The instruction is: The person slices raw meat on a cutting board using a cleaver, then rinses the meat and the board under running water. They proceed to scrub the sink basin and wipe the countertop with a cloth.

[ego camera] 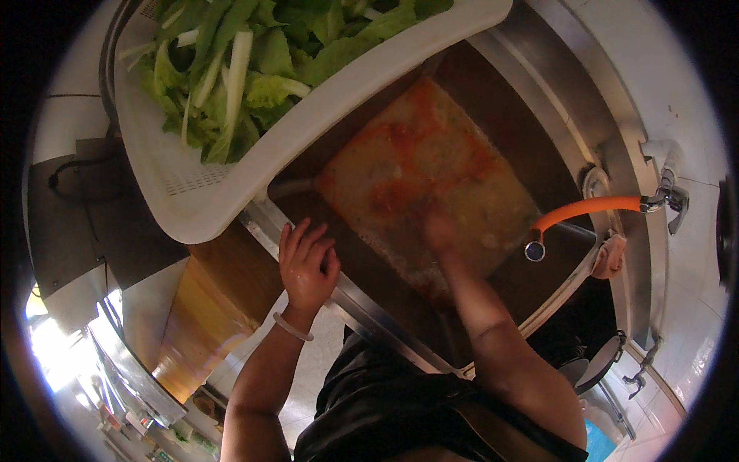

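Observation:
A deep stainless steel sink [369, 315] lies before me, holding cloudy water [485, 202] with a reddish-orange, oily film and some foam. My right hand [440, 231] is at the water, blurred and partly submerged; its fingers are hidden, so I cannot tell whether it holds anything. Over the sink's front left rim is my left hand [309, 265], empty, fingers slightly apart and curved, with a pale bangle [293, 328] at the wrist. A white perforated plastic basket [340, 104] of green leafy vegetables [271, 63] rests across the far left of the sink.
An orange hose [589, 206] runs from a wall tap [670, 199] over the sink's right side. A pinkish cloth [609, 257] hangs at the right rim. Pans [600, 361] stand at the lower right. A wooden surface [213, 306] is to the left.

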Tool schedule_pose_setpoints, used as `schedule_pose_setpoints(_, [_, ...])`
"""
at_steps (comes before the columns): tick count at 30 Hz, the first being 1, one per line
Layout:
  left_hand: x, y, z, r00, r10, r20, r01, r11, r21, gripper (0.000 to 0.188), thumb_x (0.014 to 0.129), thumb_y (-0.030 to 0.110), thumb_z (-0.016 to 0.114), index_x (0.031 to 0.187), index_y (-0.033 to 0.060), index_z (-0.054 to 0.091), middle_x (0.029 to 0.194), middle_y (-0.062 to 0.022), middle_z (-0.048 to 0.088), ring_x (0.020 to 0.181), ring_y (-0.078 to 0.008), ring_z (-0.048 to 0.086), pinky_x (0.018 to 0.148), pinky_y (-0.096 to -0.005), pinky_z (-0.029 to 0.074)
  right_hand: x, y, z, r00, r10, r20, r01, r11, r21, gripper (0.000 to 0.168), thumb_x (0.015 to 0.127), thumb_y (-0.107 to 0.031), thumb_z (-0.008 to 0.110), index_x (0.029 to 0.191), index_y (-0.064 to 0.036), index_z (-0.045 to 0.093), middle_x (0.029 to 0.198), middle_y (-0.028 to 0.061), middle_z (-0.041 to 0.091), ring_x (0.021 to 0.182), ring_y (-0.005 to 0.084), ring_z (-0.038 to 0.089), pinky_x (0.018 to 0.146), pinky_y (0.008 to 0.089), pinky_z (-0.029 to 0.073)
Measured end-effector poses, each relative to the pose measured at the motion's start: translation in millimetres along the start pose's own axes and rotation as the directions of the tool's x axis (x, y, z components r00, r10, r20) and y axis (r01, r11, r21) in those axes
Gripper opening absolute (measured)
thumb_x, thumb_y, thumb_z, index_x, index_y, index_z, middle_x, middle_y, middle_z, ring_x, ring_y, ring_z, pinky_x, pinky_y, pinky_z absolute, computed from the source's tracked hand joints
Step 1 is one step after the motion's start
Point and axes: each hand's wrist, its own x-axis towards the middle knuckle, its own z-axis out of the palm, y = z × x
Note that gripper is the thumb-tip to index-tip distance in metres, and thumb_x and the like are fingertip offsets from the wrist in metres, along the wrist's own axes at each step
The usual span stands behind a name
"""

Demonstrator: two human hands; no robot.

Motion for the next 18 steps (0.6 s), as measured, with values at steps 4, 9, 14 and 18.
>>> schedule_pose_setpoints(4, [2.5,2.2,-0.5,1.0,0.014,-0.009,-0.014,1.0,-0.011,0.013,0.07,0.005,0.063,0.082,0.0083,0.062,0.105,-0.0063,0.062,0.114,-0.0292,0.05,0.103,-0.0499,0.031,25.1,32.9,30.4,0.99,0.038,0.137,-0.047,0.997,0.067,0.041,0.09,-0.04,0.044,0.11,-0.008,0.06,0.118,0.0167,0.056,0.108,0.0357,0.053,0.092,0.0454,0.042])
schedule_pose_setpoints(9, [0.1,1.7,0.8,1.0,-0.013,0.002,0.013,1.0,-0.017,0.012,0.071,0.004,0.062,0.082,0.0077,0.063,0.105,-0.0074,0.063,0.114,-0.0302,0.05,0.103,-0.0509,0.031,32.0,28.3,17.7,0.912,-0.087,0.4,0.15,0.98,-0.128,0.042,0.091,-0.037,0.04,0.102,-0.004,0.064,0.108,0.0195,0.06,0.102,0.0351,0.056,0.09,0.046,0.042])
schedule_pose_setpoints(14, [-1.9,-0.1,0.5,1.0,0.0,-0.002,0.0,1.0,-0.017,0.011,0.071,0.005,0.062,0.082,0.0077,0.063,0.105,-0.0077,0.063,0.114,-0.0308,0.05,0.103,-0.0517,0.031,34.4,38.8,27.3,0.968,-0.064,0.244,0.094,0.989,-0.115,0.042,0.089,-0.04,0.042,0.099,-0.006,0.065,0.106,0.0196,0.06,0.099,0.0348,0.057,0.087,0.0467,0.044])
schedule_pose_setpoints(18, [1.8,2.0,-0.8,1.0,0.013,-0.002,-0.013,1.0,-0.019,0.011,0.071,0.005,0.062,0.082,0.0074,0.063,0.104,-0.0078,0.063,0.113,-0.0312,0.05,0.103,-0.0519,0.031,44.5,49.0,39.3,0.967,-0.019,0.253,0.042,0.995,-0.085,0.041,0.086,-0.041,0.048,0.1,-0.005,0.064,0.104,0.0198,0.06,0.098,0.0351,0.057,0.086,0.0464,0.045])
